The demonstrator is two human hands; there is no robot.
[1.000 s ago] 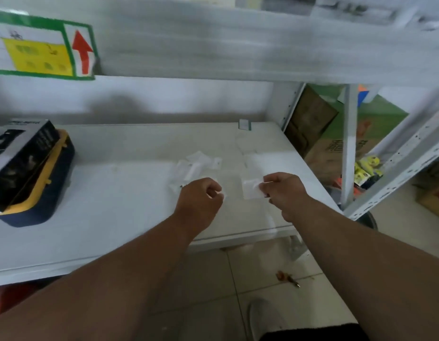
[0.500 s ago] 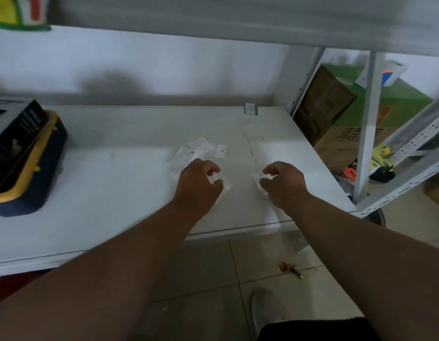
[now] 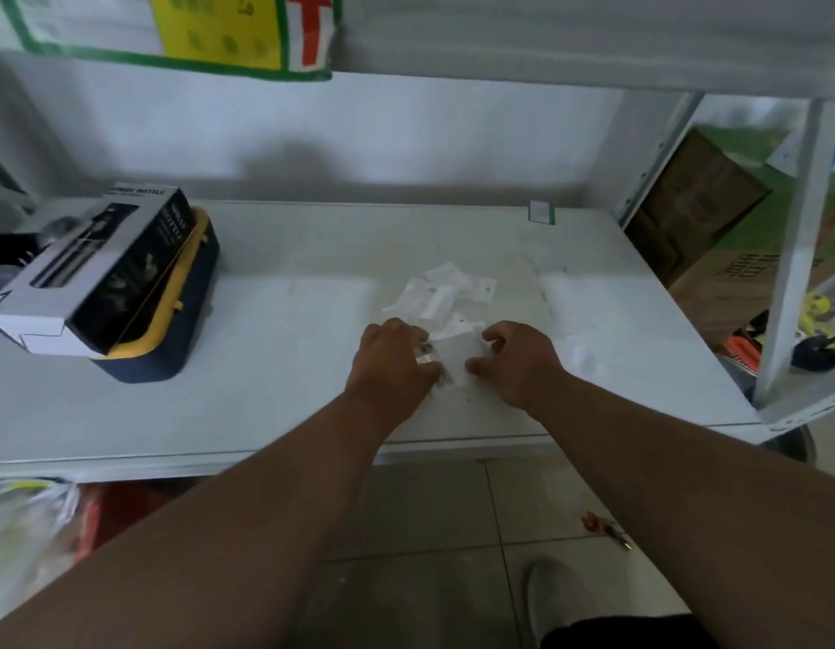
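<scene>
Pinching from both sides, the left hand (image 3: 391, 363) and right hand (image 3: 518, 363) hold a small white packet (image 3: 457, 351) between curled fingertips, at the front middle of the white shelf (image 3: 275, 367). Far left, a spray-bottle box (image 3: 102, 269) rests on a navy-and-yellow case (image 3: 172, 339); loose packets (image 3: 436, 292) lie just behind the hands.

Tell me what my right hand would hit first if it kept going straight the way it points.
Probably the white packet that the right hand pinches, then the left hand just beyond it; depth is hard to judge.
</scene>
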